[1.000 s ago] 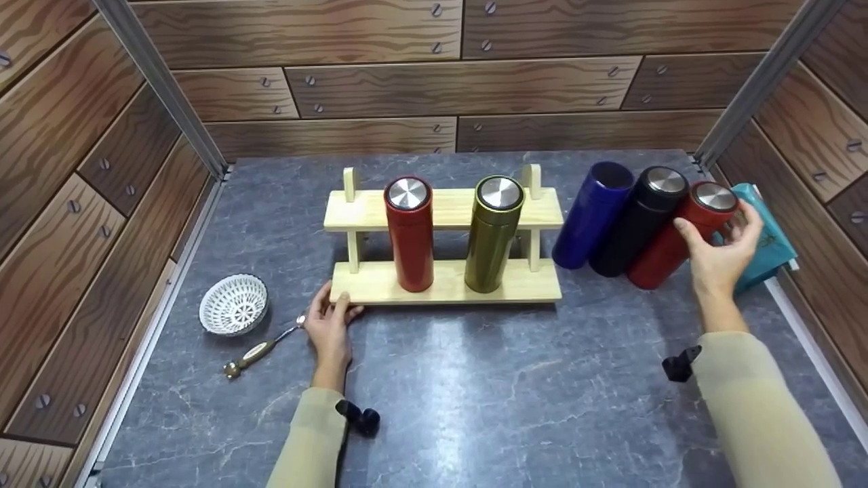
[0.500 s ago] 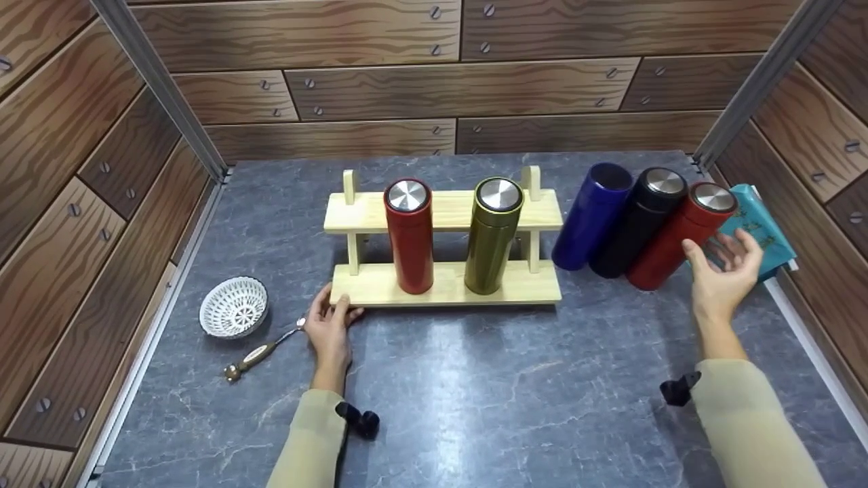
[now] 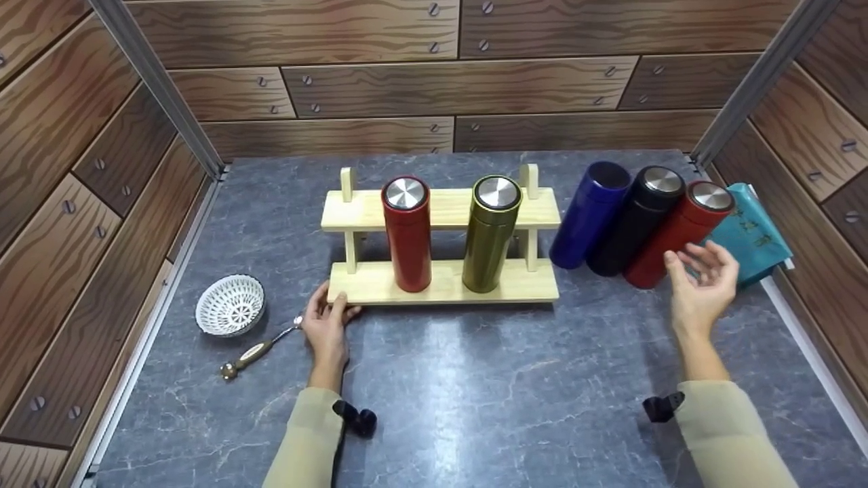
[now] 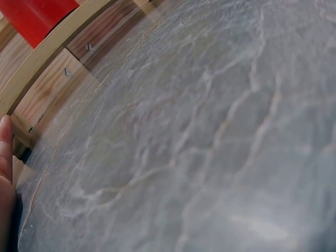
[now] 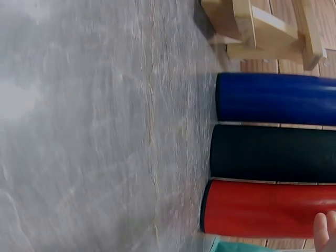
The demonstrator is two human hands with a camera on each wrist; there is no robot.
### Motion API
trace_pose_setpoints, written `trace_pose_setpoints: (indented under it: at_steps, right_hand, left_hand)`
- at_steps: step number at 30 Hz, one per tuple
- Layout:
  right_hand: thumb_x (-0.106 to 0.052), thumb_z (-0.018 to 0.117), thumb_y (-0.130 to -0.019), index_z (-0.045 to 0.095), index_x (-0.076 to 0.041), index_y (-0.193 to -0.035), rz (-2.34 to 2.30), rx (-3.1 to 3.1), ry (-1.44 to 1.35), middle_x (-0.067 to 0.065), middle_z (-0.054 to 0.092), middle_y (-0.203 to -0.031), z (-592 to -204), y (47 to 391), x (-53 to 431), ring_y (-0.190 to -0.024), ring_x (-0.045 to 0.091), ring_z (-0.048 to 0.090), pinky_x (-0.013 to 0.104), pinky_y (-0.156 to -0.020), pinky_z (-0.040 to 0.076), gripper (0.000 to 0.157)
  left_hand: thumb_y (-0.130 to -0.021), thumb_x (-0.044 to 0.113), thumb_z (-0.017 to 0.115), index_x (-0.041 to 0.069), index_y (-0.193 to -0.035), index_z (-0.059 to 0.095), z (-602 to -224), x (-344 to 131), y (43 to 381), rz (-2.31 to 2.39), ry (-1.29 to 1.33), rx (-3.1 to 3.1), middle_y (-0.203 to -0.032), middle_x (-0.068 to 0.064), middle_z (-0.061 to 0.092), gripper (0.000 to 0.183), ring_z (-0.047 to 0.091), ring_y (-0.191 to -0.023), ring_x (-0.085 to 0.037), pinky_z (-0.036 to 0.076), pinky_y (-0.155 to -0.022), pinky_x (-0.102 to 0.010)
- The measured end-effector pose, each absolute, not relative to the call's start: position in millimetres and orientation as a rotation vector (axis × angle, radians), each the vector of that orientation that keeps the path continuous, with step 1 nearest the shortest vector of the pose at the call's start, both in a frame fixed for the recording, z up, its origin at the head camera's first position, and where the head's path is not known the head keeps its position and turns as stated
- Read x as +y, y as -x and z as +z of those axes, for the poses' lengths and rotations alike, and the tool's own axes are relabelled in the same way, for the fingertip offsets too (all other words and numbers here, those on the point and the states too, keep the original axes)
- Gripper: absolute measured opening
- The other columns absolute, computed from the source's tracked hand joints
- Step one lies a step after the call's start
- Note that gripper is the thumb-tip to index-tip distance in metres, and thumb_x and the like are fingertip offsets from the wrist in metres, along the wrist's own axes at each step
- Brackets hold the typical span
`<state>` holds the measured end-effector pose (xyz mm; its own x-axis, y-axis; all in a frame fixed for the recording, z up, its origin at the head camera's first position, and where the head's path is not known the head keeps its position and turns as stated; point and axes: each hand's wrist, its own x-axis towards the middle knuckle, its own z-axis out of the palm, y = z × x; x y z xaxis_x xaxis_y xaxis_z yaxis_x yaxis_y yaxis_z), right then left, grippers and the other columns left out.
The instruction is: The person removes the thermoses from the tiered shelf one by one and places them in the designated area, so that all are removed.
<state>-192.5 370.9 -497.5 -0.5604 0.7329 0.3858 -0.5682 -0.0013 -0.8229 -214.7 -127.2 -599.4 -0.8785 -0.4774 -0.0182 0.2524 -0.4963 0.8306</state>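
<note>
In the head view my left hand (image 3: 327,325) grips the left end of a pale two-tier wooden rack (image 3: 447,293), thumb on the lower board. On that board stand a red thermos (image 3: 410,244) and an olive-gold thermos (image 3: 489,247), both upright with silver lids. My right hand (image 3: 703,285) has loosely bent fingers and holds nothing. It is in front of a second red thermos (image 3: 668,237), the rightmost in a row with a black thermos (image 3: 632,224) and a blue thermos (image 3: 588,220). Fingertips (image 5: 320,231) overlap the red thermos in the right wrist view; contact is unclear.
A teal packet (image 3: 753,237) lies behind the right hand by the side wall. On the left are a white patterned bowl (image 3: 230,305) and a slim tool with a brown handle (image 3: 254,352), its tip near the left hand. Wood-patterned panels enclose the grey marbled table (image 3: 475,407).
My right hand has come away from the top of the right-hand red thermos, moving down and toward me. The left hand stays on the rack, and the thermoses stand where they were.
</note>
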Motion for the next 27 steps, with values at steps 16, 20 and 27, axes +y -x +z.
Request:
trace_pose_setpoints:
  at_steps: [16,20,27]
  right_hand:
    - [0.016,0.070,-0.072,0.050,0.009,-0.116,1.909,-1.388,0.010,0.029,0.058,-0.103,-505.6,190.1,306.7,-0.085,0.027,0.062,0.025,-0.071,0.056,0.049]
    - [0.017,0.068,-0.073,0.048,0.012,-0.117,1.909,-1.445,-0.049,0.033,0.056,-0.104,-505.2,193.7,290.9,-0.087,0.031,0.061,0.026,-0.074,0.056,0.049]
    - [0.017,0.067,-0.075,0.048,0.014,-0.116,1.917,-1.559,-0.148,0.035,0.055,-0.105,-496.7,203.1,256.0,-0.091,0.038,0.060,0.029,-0.078,0.056,0.045]
  left_hand:
    - [-0.082,-0.013,0.062,-0.009,-0.125,0.048,-598.6,-125.5,214.7,-2.366,-0.356,-1.257,-0.101,-0.015,0.049,0.046,0.056,-0.074,-0.017,0.059,-0.055,-0.030]
    - [-0.082,-0.013,0.062,-0.010,-0.126,0.047,-598.2,-125.0,215.8,-2.370,-0.350,-1.255,-0.100,-0.015,0.049,0.046,0.055,-0.074,-0.017,0.059,-0.054,-0.029]
    - [-0.081,-0.012,0.062,-0.009,-0.124,0.049,-599.3,-125.0,215.1,-2.360,-0.363,-1.244,-0.101,-0.014,0.051,0.045,0.056,-0.075,-0.017,0.058,-0.054,-0.030]
